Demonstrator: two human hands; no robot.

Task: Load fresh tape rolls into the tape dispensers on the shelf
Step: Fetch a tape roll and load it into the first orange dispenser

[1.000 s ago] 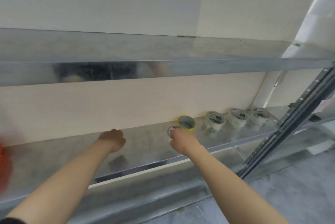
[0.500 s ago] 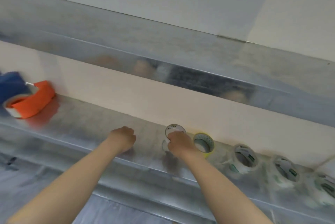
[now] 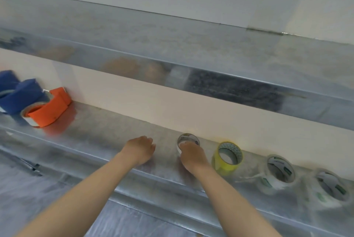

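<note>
My right hand (image 3: 192, 157) grips a clear tape roll (image 3: 188, 139) standing on the metal shelf (image 3: 107, 131). Its fingers curl over the roll's near rim and hide the lower half. My left hand (image 3: 140, 149) rests on the shelf to the left of that roll with its fingers curled, holding nothing. An orange tape dispenser (image 3: 48, 107) with a roll in it sits at the far left. Behind it are two blue dispensers (image 3: 18, 95). To the right of my right hand stand a yellow tape roll (image 3: 228, 158) and two clear rolls (image 3: 278, 173) with green print.
An upper metal shelf (image 3: 191, 68) overhangs the working shelf and reflects my arms. The pale wall (image 3: 153, 102) closes the back of the shelf. Another clear roll (image 3: 331, 188) stands at the far right. A grey floor (image 3: 38, 198) lies below.
The view has swung left and down, bringing the orange and blue dispensers fully into sight. My right hand stays on the clear roll, and my left hand stays on the shelf beside it.
</note>
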